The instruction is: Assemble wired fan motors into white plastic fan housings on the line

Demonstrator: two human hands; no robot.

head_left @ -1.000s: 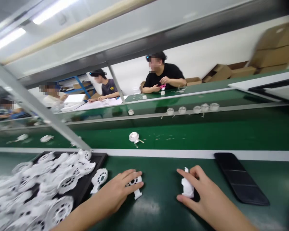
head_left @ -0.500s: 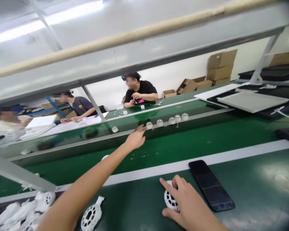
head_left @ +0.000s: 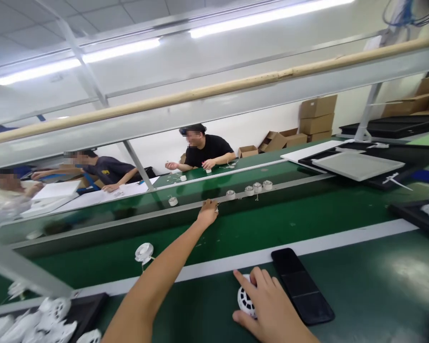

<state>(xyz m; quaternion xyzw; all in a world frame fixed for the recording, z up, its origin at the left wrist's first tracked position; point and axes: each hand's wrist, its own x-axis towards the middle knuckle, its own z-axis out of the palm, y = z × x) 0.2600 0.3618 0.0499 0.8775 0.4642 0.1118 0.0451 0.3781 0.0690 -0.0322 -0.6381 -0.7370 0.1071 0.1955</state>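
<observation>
My left hand (head_left: 208, 213) reaches across the green belt to the metal ledge. Its fingers are curled round a small round white part, mostly hidden by the hand. Along the ledge to its right stand several similar round white parts (head_left: 230, 195) with short wires. My right hand (head_left: 264, 300) rests on a white round slotted cover (head_left: 246, 301) on the near green table. The index finger stretches over the cover's top and the thumb lies at its lower edge. A white fan part (head_left: 144, 252) with a wire lies on the belt beside my left forearm.
A black phone (head_left: 302, 286) lies right of my right hand. White plastic parts fill a black tray (head_left: 102, 301) at lower left. Another black tray (head_left: 407, 214) is at right. Co-workers (head_left: 210, 147) sit across the belt. A slanted metal post (head_left: 25, 267) stands at left.
My left hand has closed round the nearest round part on the ledge. The view has tilted up. The right hand stays on the cover. The co-worker opposite has spread both hands apart.
</observation>
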